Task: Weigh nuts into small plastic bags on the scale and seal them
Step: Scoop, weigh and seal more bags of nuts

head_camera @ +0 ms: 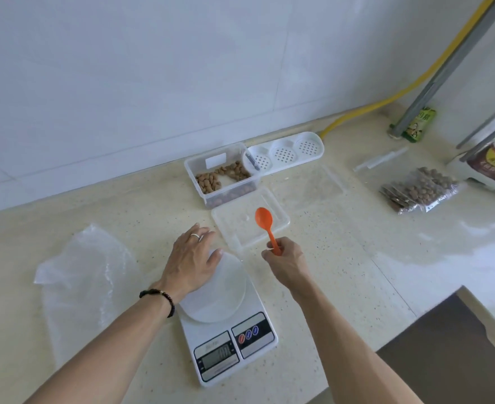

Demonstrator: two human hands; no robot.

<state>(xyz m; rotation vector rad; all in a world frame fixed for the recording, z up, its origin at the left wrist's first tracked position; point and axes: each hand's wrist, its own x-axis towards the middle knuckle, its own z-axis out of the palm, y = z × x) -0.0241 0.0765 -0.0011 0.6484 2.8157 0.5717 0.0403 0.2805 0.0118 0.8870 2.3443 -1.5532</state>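
Orange spoon above clear lid

White digital scale on counter, round platter under my left hand. Clear tub of brown nuts behind it, open, lid flat beside. Orange spoon upright in my right hand. Filled nut bags far right; empty plastic bags left.

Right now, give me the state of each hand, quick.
Left hand: open, palm down, fingers spread on the scale platform; nothing held.
Right hand: closed on the handle of the orange spoon, its bowl over the clear lid.
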